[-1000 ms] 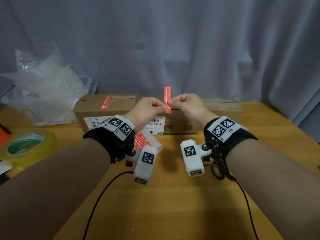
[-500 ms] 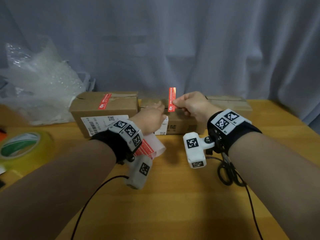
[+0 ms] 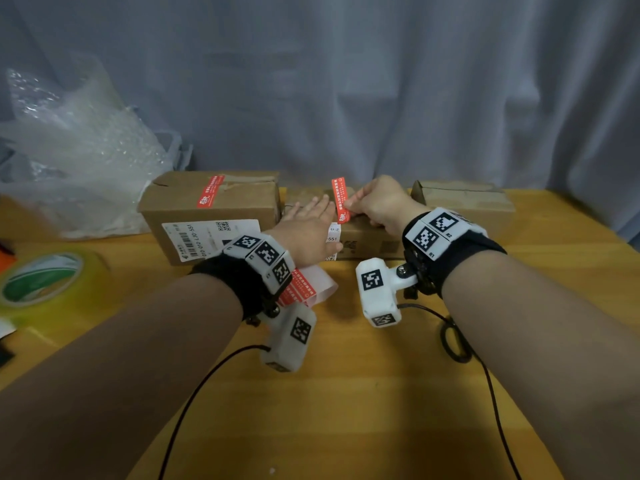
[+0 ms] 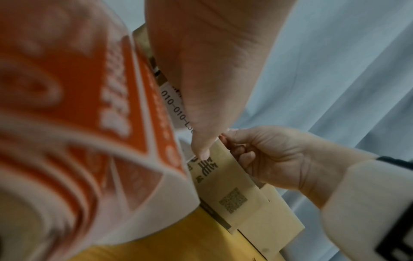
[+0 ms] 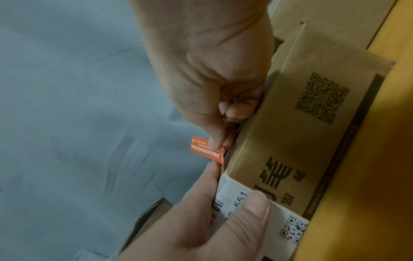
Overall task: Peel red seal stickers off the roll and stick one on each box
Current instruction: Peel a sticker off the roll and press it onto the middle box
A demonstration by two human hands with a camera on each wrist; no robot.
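— One red sticker (image 3: 340, 200) is off the roll: where is it?
— Pinched at its lower part between thumb and forefinger of the right hand (image 3: 379, 206), standing nearly upright over the near top edge of the middle box (image 3: 367, 239). In the right wrist view its lower end bends down toward that edge; whether it already touches the cardboard I cannot tell.
— And the left hand (image 3: 308, 233)?
— Flat on the same box, fingers straight across the top, thumb down the front over the white shipping label (image 5: 243, 199). It grips nothing; it only presses on the box.
— What of the other boxes?
— Left box (image 3: 211, 216) stands just beside the middle one and carries a red sticker (image 3: 210, 191) slanted across its top seam, with a white label on its front. Right box (image 3: 467, 206) sits behind the right wrist, and no sticker shows on its visible top.
— The roll?
— Sticker roll (image 3: 304, 287) lies on the wooden table (image 3: 346, 410) under the left wrist, red stickers on white backing; it fills the left wrist view, blurred.
— Anything further out?
— Yellow tape roll (image 3: 45, 282) at the left edge, crumpled bubble wrap (image 3: 76, 147) behind it, and a grey curtain (image 3: 381, 81) at the back.
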